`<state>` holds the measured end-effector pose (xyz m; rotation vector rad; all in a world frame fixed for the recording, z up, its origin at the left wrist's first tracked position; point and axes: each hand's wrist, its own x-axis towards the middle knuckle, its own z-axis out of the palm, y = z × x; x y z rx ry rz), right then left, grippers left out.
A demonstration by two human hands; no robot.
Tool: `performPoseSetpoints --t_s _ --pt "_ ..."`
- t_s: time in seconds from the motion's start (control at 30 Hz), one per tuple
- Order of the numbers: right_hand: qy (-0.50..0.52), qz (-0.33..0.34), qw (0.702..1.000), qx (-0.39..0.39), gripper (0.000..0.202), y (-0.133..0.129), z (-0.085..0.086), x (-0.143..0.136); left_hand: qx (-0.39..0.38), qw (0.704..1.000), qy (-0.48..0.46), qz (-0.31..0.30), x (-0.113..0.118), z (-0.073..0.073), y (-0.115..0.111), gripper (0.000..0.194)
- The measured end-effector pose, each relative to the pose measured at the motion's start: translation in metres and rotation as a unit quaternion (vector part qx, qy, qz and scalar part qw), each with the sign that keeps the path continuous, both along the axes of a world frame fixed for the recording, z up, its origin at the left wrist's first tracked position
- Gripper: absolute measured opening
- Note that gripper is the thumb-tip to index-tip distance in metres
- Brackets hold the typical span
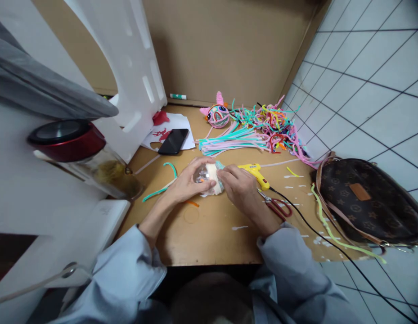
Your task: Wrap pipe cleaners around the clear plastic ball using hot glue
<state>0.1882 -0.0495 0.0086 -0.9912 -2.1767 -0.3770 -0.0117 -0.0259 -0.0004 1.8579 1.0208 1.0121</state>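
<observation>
My left hand (191,178) curls around a clear plastic ball (202,173), thumb on the near side and fingers over the far side. A cream fuzzy band (213,177) wraps the ball's middle, with teal pipe cleaner (221,167) along its right side. There my right hand (239,182) is closed, its bent fingertips pressed to the wrapped side; they hide exactly what they pinch. Just beyond my right hand lies a yellow hot glue gun (254,172). Red-handled scissors (278,207) rest on the table near my right wrist.
Behind the ball lie bundled pink and teal pipe cleaners (232,141), a tangled heap (272,119) and a decorated ball with eyes (218,116). A phone (173,141) lies on paper. A glass bottle (107,166) stands left, a brown handbag (370,200) right. The black cord (316,231) crosses the table.
</observation>
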Motion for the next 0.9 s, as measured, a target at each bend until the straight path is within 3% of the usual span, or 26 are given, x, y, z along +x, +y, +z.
performPoseSetpoints --t_s 0.2,0.73,0.9 --pt "0.001 -0.003 1.0 -0.031 0.018 0.0001 -0.0014 0.0003 0.013 1.0 0.008 -0.002 0.0 0.0022 -0.0002 0.054" --pt "0.006 0.003 1.0 -0.01 0.023 -0.0004 0.0021 -0.0013 0.043 0.999 0.022 -0.011 -0.0027 0.0004 0.0018 0.047" --pt "0.012 0.006 1.0 -0.025 0.022 -0.0002 0.0015 -0.0014 0.067 0.996 0.052 -0.024 -0.0033 0.0028 0.0008 0.057"
